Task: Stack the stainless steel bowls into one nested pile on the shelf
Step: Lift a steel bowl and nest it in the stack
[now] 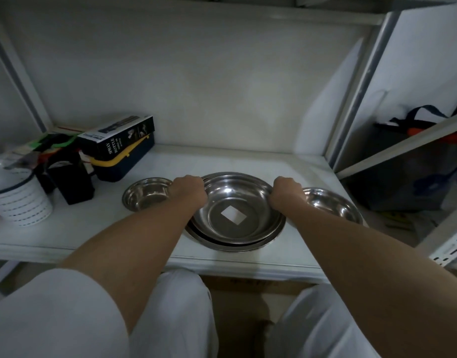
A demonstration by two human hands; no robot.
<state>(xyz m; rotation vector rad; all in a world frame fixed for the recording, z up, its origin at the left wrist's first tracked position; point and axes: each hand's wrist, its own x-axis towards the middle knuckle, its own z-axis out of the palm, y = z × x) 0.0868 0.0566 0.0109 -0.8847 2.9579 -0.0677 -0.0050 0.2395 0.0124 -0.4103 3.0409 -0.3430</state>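
The left hand (189, 189) and right hand (286, 191) are clamped on the top bowl (235, 210); it should be lowered level, centred in the pile.

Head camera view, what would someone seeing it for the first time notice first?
Both hands, left hand and right hand, grip opposite rims of the nested bowls at the shelf's centre front. A small bowl sits left of them, another bowl right, and a spray bottle box lies back left.
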